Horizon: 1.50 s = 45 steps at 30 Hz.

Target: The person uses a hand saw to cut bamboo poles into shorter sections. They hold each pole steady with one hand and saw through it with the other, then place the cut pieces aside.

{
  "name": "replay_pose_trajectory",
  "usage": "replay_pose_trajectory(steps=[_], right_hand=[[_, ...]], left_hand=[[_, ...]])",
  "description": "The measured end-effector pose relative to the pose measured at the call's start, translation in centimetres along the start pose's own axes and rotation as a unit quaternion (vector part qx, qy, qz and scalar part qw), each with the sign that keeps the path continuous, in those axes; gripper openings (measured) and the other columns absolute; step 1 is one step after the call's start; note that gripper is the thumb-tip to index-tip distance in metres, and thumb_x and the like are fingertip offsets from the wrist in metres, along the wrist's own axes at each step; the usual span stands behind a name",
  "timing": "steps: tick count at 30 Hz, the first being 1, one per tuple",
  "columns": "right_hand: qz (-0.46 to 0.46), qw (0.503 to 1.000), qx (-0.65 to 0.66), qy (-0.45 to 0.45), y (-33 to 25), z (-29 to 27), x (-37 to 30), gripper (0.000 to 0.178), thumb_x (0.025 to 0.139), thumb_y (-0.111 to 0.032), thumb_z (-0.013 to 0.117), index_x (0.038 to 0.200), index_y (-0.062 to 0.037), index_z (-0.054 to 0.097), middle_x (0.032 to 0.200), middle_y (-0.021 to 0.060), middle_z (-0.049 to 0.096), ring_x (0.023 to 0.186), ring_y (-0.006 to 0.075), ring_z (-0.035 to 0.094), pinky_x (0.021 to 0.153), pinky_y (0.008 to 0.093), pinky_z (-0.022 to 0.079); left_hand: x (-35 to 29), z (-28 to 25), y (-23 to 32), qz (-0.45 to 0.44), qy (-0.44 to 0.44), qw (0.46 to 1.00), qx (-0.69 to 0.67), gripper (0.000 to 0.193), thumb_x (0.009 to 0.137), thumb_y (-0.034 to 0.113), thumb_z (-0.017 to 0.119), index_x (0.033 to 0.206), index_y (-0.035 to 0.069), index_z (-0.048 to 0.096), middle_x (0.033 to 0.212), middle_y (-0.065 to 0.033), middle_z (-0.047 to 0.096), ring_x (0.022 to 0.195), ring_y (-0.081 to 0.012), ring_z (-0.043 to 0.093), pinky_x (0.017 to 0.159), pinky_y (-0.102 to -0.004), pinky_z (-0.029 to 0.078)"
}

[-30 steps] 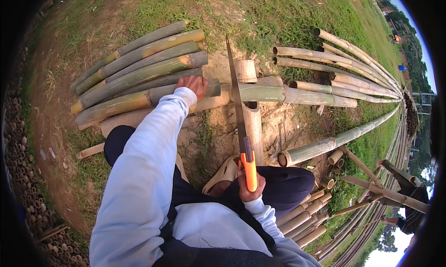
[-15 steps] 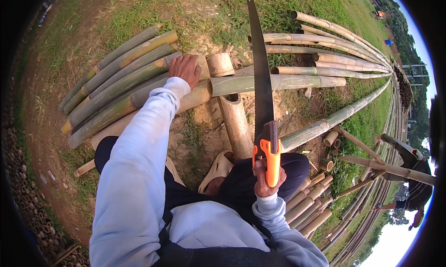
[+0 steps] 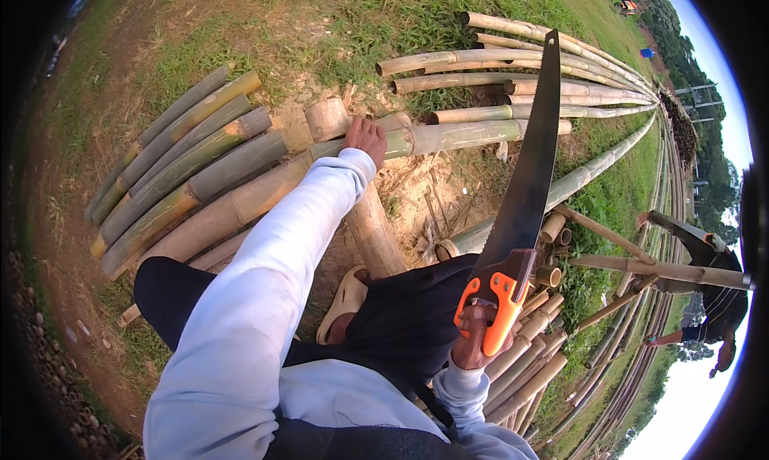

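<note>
I see bare dirt point(image 3: 416, 196) open between the long green-yellow bamboo pole point(image 3: 448, 138) and my knee. Stacked cut bamboo lengths point(image 3: 184, 172) block the left (short bamboo offcuts point(image 3: 529, 356) crowd the right).

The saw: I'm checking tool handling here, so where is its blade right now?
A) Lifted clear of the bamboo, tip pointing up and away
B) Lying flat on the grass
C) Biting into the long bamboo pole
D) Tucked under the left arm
A: the right hand grips the orange handle and the saw is raised off the bamboo pole, which the left hand steadies.
</note>
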State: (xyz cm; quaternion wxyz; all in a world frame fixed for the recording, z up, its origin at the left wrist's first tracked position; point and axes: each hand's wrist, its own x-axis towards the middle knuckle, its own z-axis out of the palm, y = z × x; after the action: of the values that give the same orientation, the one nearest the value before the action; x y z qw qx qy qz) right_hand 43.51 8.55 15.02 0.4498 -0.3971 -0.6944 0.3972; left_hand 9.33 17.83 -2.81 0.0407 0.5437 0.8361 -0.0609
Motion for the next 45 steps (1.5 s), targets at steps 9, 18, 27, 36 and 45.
replay_pose_trajectory(steps=[9, 18, 27, 36, 45], right_hand=[[-0.002, 0.999, 0.037, 0.007, -1.3, 2.1, -0.5, 0.008, 0.091, -0.004, 0.061, 0.086, 0.0018, 0.064, 0.062, 0.0063, 0.058, 0.053, 0.0116, 0.051, 0.052, 0.0252, 0.043], [-0.015, 0.992, 0.098, -0.075, -1.8, 3.5, -0.9, 0.010, 0.094, -0.004, 0.061, 0.092, 0.0025, 0.068, 0.063, 0.0046, 0.060, 0.053, 0.0105, 0.054, 0.054, 0.0253, 0.045], [-0.055, 0.987, 0.110, -0.107, -4.1, 5.6, -1.4, 0.011, 0.092, -0.007, 0.064, 0.090, 0.0036, 0.068, 0.063, 0.0049, 0.060, 0.052, 0.0104, 0.052, 0.054, 0.0250, 0.045], [-0.035, 0.987, 0.096, -0.123, -3.8, 5.1, -2.4, 0.010, 0.091, -0.007, 0.065, 0.088, 0.0022, 0.067, 0.066, 0.0068, 0.063, 0.052, 0.0118, 0.056, 0.052, 0.0252, 0.048], [-0.063, 0.990, 0.048, -0.114, -3.4, 5.3, -2.4, 0.012, 0.089, -0.007, 0.064, 0.091, 0.0033, 0.068, 0.071, 0.0100, 0.065, 0.054, 0.0123, 0.055, 0.054, 0.0262, 0.049]], left_hand=[[-5.5, -4.7, -5.9, 0.062, -0.010, 0.998, 0.026, 0.074, 0.082, 0.053, 0.077, 0.126, -0.003, 0.058, 0.118, -0.0157, 0.067, 0.120, -0.0297, 0.055, 0.110, -0.0420, 0.036], [-25.2, -4.9, -28.4, 0.070, 0.014, 0.996, 0.061, 0.077, 0.075, 0.048, 0.083, 0.126, -0.002, 0.055, 0.119, -0.0171, 0.061, 0.121, -0.0339, 0.053, 0.111, -0.0445, 0.038], [-39.6, 3.3, -37.1, -0.010, 0.068, 0.997, 0.017, 0.087, 0.073, 0.048, 0.084, 0.138, 0.000, 0.051, 0.129, -0.0204, 0.057, 0.129, -0.0382, 0.049, 0.116, -0.0478, 0.035], [-40.4, 15.7, -33.7, -0.144, -0.179, 0.957, -0.180, 0.051, 0.094, 0.030, 0.060, 0.140, 0.009, 0.053, 0.132, -0.0162, 0.060, 0.128, -0.0388, 0.053, 0.109, -0.0502, 0.041], [-45.1, 12.0, -33.0, -0.253, 0.086, 0.963, 0.030, 0.084, 0.075, 0.024, 0.084, 0.147, 0.010, 0.043, 0.137, -0.0144, 0.052, 0.132, -0.0341, 0.047, 0.113, -0.0458, 0.039]])
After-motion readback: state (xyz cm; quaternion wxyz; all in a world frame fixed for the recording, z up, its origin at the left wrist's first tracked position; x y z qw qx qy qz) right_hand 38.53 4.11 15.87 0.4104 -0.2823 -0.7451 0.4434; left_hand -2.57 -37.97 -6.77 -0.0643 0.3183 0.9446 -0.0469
